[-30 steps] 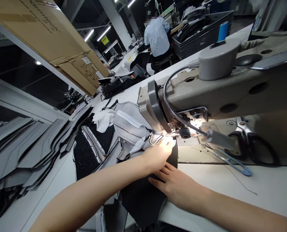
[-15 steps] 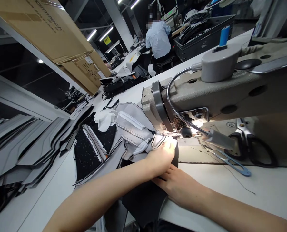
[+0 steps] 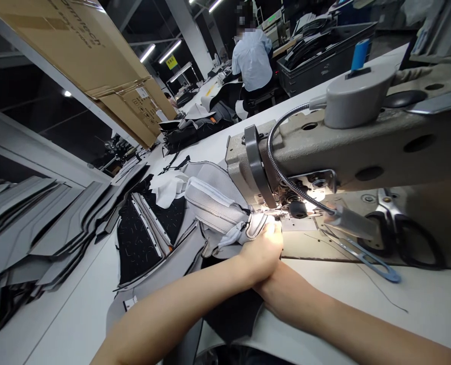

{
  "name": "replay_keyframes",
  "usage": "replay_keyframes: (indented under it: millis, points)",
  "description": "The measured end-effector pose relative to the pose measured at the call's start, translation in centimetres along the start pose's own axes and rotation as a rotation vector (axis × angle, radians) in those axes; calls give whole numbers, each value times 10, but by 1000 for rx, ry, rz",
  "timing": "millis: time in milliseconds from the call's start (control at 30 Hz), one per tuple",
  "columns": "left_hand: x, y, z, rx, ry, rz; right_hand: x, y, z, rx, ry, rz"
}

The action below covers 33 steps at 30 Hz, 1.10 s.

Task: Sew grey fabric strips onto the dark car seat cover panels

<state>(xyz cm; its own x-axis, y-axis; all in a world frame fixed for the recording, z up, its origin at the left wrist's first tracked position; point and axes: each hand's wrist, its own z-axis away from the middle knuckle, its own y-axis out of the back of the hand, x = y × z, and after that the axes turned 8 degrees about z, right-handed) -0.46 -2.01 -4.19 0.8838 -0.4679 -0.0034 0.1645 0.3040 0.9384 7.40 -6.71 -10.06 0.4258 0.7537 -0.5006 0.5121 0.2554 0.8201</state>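
A grey and black sewn fabric cover (image 3: 216,208) lies bunched under the head of the sewing machine (image 3: 297,152). My left hand (image 3: 263,251) is closed on its edge, close in front of the lit needle area, with the fingertips partly hidden by glare and cloth. Beneath the left wrist, my right hand (image 3: 274,289) rests against the black part of the cover (image 3: 235,314). Its fingers are hidden behind the left hand and the fabric.
Black-handled scissors (image 3: 400,233) and blue thread snips (image 3: 377,263) lie right of the needle. Stacked grey panels (image 3: 62,218) fill the left side. Cardboard boxes (image 3: 96,56) stand above them. Farther back, a person (image 3: 252,58) sits near a dark crate (image 3: 324,56).
My right hand has slid forward and under the left wrist, so its fingers no longer show. My left hand stays at the cloth's edge. The view has shifted slightly.
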Motion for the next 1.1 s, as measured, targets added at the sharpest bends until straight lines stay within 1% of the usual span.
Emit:
replay_keyframes:
  millis: [100, 167, 233, 267, 300, 333, 367, 400, 433, 500, 533, 567, 600, 700, 767, 800, 833, 900, 967, 1033, 1100]
  points:
    - [-2, 0, -4, 53, -77, -26, 0, 3, -1, -41, -6, 49]
    - [-6, 2, 2, 72, -173, -61, -1, 5, -1, -58, 11, 74]
    - [-16, 1, 18, 117, -314, -98, -3, 6, 1, -68, 30, 92]
    - [-25, 0, 29, 149, -383, -110, -3, 7, 2, -67, 39, 98]
    - [-36, -3, 42, 184, -429, -116, -3, 8, 3, -61, 53, 101]
    - [-49, -6, 56, 227, -432, -118, -3, 8, 4, -49, 71, 103]
    - [-64, -10, 71, 271, -384, -132, -2, 8, 4, -39, 88, 110]
    - [-80, -13, 83, 312, -281, -153, -2, 8, 4, -37, 104, 124]
    - [-96, -16, 94, 349, -133, -170, -2, 8, 5, -47, 120, 143]
    - [-123, -18, 105, 371, 152, -160, -1, 6, 5, -78, 128, 196]
    - [-134, -17, 104, 366, 239, -138, -2, 5, 6, -89, 126, 222]
    - [-142, -15, 101, 356, 271, -111, -2, 4, 6, -95, 125, 242]
    - [-149, -11, 95, 350, 258, -85, -2, 3, 7, -97, 128, 258]
    - [-158, 8, 77, 353, 130, -36, -3, 2, 8, -106, 124, 287]
    - [-155, 24, 75, 370, 89, -14, -4, 4, 8, -116, 118, 289]
    - [-149, 30, 79, 384, 85, -11, -4, 6, 7, -122, 117, 286]
    - [-141, 35, 87, 389, 79, -13, -5, 8, 7, -124, 116, 279]
    - [-115, 38, 108, 351, 39, -19, -7, 10, 7, -125, 116, 246]
    - [-83, 29, 130, 193, -61, -23, -8, 11, 8, -136, 64, 191]
    - [-52, 15, 143, 19, -171, -22, -10, 10, 12, -165, -22, 149]
    - [-33, -1, 145, -61, -230, -21, -12, 8, 15, -190, -81, 137]
